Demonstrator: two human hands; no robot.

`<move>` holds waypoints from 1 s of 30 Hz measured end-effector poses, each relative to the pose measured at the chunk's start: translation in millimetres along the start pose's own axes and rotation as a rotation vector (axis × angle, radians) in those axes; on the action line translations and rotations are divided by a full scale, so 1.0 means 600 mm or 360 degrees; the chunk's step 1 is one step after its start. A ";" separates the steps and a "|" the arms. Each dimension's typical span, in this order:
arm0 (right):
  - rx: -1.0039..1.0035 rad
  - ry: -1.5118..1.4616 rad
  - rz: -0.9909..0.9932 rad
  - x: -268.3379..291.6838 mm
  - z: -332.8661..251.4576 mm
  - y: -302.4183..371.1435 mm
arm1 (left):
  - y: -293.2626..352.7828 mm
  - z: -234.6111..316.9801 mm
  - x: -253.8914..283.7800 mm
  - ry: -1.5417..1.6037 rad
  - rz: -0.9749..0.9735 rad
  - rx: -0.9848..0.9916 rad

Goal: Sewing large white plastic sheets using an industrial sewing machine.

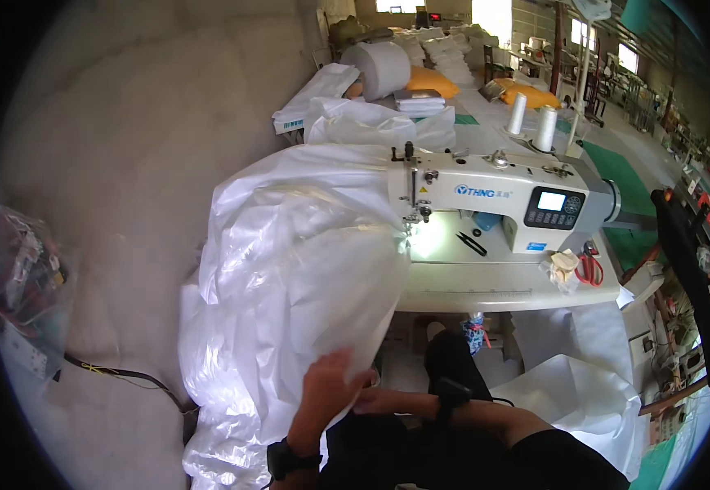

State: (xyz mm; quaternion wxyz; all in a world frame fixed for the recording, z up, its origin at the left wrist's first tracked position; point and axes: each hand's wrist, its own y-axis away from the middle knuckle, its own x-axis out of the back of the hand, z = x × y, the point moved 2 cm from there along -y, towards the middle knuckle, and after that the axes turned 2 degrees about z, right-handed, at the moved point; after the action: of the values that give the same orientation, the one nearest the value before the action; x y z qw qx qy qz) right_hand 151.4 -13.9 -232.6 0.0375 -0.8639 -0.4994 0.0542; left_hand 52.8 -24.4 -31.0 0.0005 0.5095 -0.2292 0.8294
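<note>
A large, glossy white plastic sheet (298, 261) hangs in folds from the sewing machine (486, 192) down towards my lap. Its right edge passes by the needle area, where a lamp glows. My left hand (329, 388) lies against the lower right part of the sheet, its slightly blurred fingers stretched out and the thumb apart. Close beside it, my right hand (378, 400) reaches in from the right at the sheet's edge. Its fingertips are partly hidden by the left hand, so their grip does not show.
Black thread snips (471, 243) lie on the machine bed, with red-handled scissors (589, 268) at its right end. Two white thread cones (545, 129) stand behind the machine. Further back are a large white roll (378, 69) and orange bags (433, 82). More white sheeting (571, 392) hangs at lower right.
</note>
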 end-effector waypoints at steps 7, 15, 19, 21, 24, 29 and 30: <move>-0.0485 -0.0063 -0.0617 -0.016 -0.074 0.087 | 0.086 0.016 -0.115 -0.0348 -0.0485 0.0116; -0.0659 -0.0609 0.1135 0.088 -0.163 0.108 | 0.093 0.054 -0.113 -0.0329 0.0170 0.0153; -0.0551 -0.0386 0.1030 0.088 -0.106 0.074 | 0.196 -0.025 -0.222 0.0458 -0.0987 0.0316; -0.0668 -0.0226 0.1142 0.106 -0.044 0.082 | 0.148 0.018 -0.172 0.0461 -0.1440 0.0338; -0.0970 -0.0334 0.0843 0.090 -0.029 0.103 | 0.090 -0.023 -0.109 0.0480 -0.0802 0.0470; -0.1241 -0.0149 0.0536 0.091 -0.022 0.119 | -0.074 -0.119 -0.037 0.2072 0.0616 0.1079; -0.1239 -0.0133 0.0531 0.088 -0.035 0.114 | -0.090 -0.156 -0.042 0.2214 0.0727 0.1096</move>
State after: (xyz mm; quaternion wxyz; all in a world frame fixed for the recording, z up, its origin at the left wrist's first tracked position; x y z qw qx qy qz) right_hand 239.3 -2.5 -222.9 -0.3211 -0.8796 -0.3371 -0.0980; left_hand -1.4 65.5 -66.6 -0.1835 -0.2111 -0.0065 0.9601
